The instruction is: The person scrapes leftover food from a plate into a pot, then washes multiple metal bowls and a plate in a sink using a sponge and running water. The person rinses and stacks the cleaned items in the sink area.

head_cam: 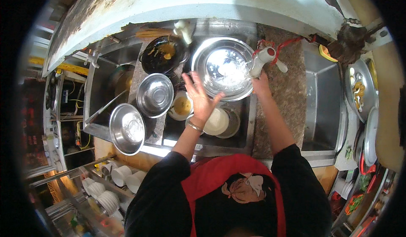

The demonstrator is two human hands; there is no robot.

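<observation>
A large shiny metal basin [219,89] sits over the middle sink, with water splashing at its right side. My left hand [200,99] is spread at the basin's lower left rim, fingers apart. My right hand [261,86] is at the basin's right edge, just under a white tap [262,59] tied with red cord; the tap partly hides its fingers, so its grip is unclear. Below the basin, pale round dishes [216,122] lie in the sink. A bowl of yellowish liquid [181,106] stands left of my left hand.
Two metal bowls [155,95] [127,129] are at the left, below a dark pan with food remains [163,54]. A left sink [106,110] holds a long-handled utensil [106,106]. At the right is another steel sink [320,110]. Stacked white bowls [108,202] stand on a lower left shelf.
</observation>
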